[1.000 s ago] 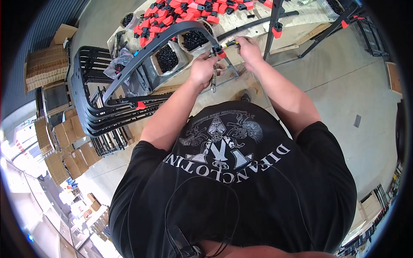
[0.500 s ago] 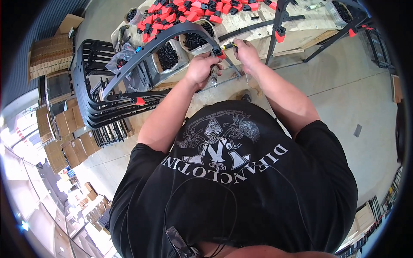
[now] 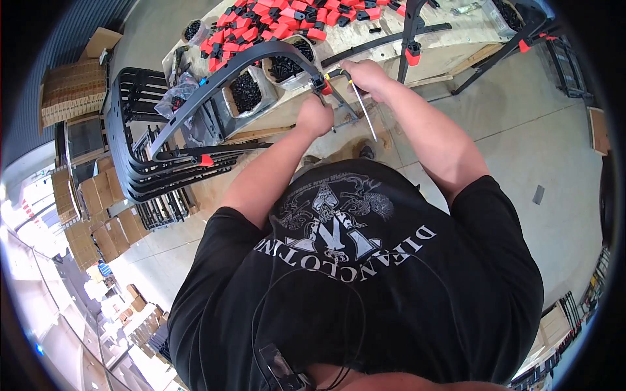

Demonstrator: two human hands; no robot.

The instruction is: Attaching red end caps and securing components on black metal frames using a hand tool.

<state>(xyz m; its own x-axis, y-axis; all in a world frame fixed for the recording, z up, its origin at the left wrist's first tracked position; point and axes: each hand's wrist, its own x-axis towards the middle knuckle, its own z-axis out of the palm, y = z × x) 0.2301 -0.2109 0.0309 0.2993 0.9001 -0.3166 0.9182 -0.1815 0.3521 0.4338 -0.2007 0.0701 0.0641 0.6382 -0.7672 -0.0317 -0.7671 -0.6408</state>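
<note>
At upper center, the right hand [image 3: 367, 77] is gripping a yellow-and-black tool [image 3: 353, 86] beside a curved black bar [image 3: 274, 49]; the left hand [image 3: 315, 116] is sitting below the bar's end, its grip unclear.

A dark corrugated wall [image 3: 72, 39] curves along the upper left, a cardboard stack [image 3: 70, 88] beside it. Smooth grey floor [image 3: 508, 163] spreads below a pale wooden worktop [image 3: 460, 40]; white glare [image 3: 23, 251] floods the lower left.
</note>
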